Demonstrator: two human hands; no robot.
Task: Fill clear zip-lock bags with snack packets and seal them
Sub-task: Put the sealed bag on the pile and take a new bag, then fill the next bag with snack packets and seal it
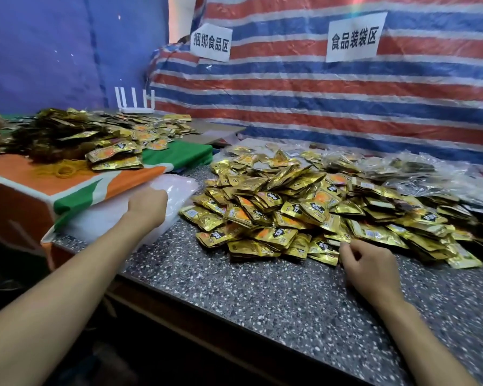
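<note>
Sign [356,37] reads 食品装袋区 above snack packets [304,213]

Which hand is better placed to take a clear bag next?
Left, probably: the left hand is at the stack of clear bags, while the right hand sits by the gold snack packets.

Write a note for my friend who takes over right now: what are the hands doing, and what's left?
Left hand: on the stack of empty bags. Its fingers are hidden, so the grip is unclear.
Right hand: fingers curled at the near edge of the packets. I can't tell if it holds one.
Things: the packets are heaped on the counter. The filled bags lie behind the heap, to the right.
Done: some bags look filled, but their seals are too far away to check.
Left: take an empty bag, fill it and seal it. Many packets remain.
</note>
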